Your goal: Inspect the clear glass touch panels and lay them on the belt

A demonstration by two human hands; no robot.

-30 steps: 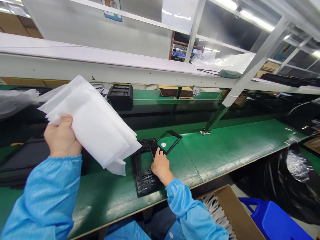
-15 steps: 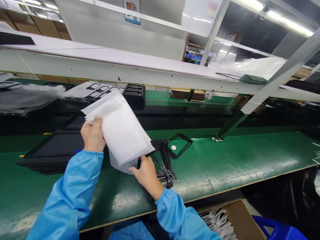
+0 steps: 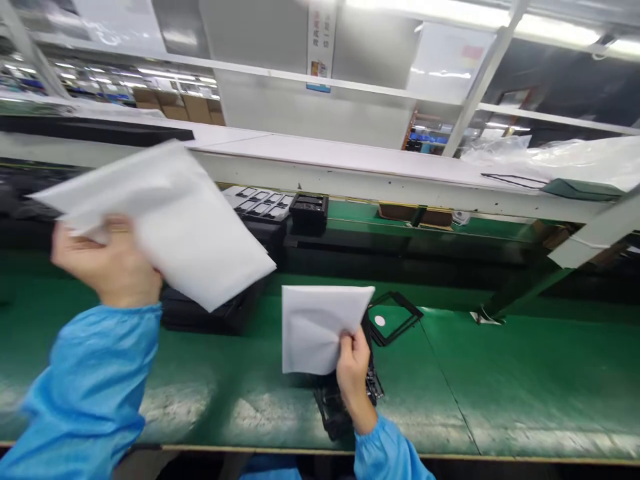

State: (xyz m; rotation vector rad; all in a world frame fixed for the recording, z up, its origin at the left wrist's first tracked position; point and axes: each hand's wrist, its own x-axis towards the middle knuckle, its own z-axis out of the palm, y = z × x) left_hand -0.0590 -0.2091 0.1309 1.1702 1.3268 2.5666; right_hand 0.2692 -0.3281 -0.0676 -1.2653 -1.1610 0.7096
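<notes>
My left hand (image 3: 117, 263) is raised on the left and closed on a thin stack of white foam-like sheets (image 3: 190, 227), slightly blurred by motion. Whether these are flat sheets or pouches I cannot tell. My right hand (image 3: 354, 370) pinches a single smaller-looking white sheet (image 3: 315, 327) by its right side, thumb on top. Below and partly behind this hand lies a pile of thin black frames (image 3: 333, 410), mostly covered by the sheet and hand. Another few black rectangular frames (image 3: 397, 320) lie just to the right, with a white round spot (image 3: 380, 321) inside their outline.
The green bench (image 3: 500, 380) runs across the view. A stack of black panels (image 3: 200, 317) stands behind the left sheets. Farther back are a black tray (image 3: 309, 213), grey pieces with black frames (image 3: 260, 202), a white shelf (image 3: 350, 170) and a slanted post (image 3: 575, 240).
The single sheet has come apart from the stack and is now in my right hand. My left hand has moved left with the stack, and the view has turned left.
</notes>
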